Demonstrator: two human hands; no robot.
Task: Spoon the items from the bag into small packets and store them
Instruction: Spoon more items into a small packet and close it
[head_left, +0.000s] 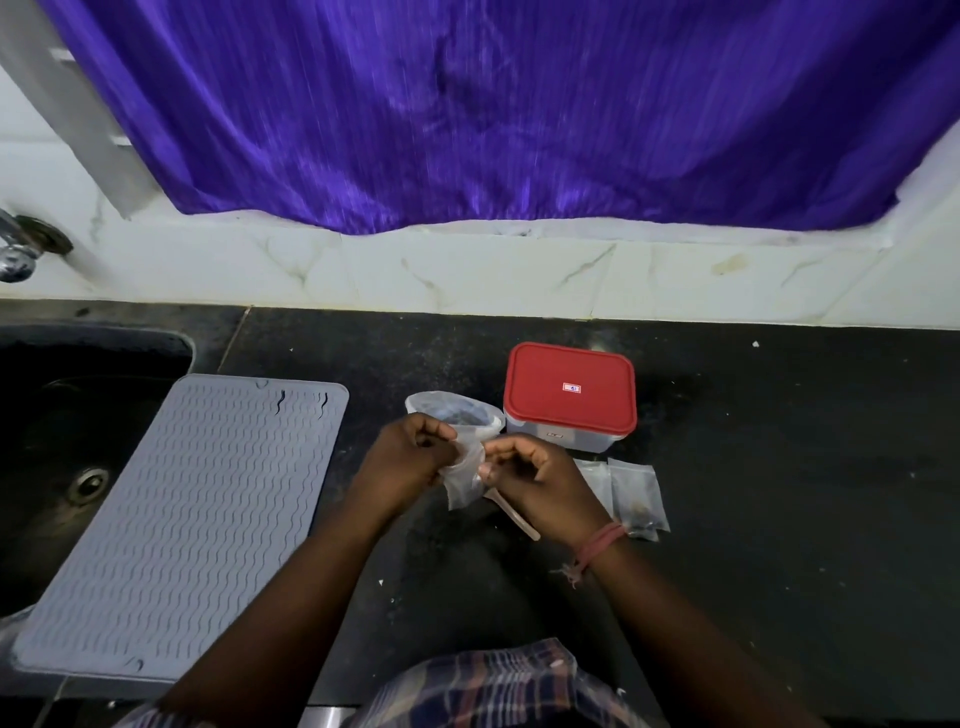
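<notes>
Both hands, left (410, 457) and right (540, 480), pinch one clear packet (464, 478) in a closed grip above the worktop (779, 467). Right also holds a spoon (514, 512). Behind sit the bag (457, 413) and a red-lidded box (570, 395).

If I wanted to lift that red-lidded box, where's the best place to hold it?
Take the red-lidded box by its two short sides, from above. It sits flat with its lid on; the bag crowds its left side, so that grip needs care.

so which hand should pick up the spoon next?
Right, probably. The right hand sits directly over the spoon; the left hand is farther off and pinches the small packet too.
</notes>
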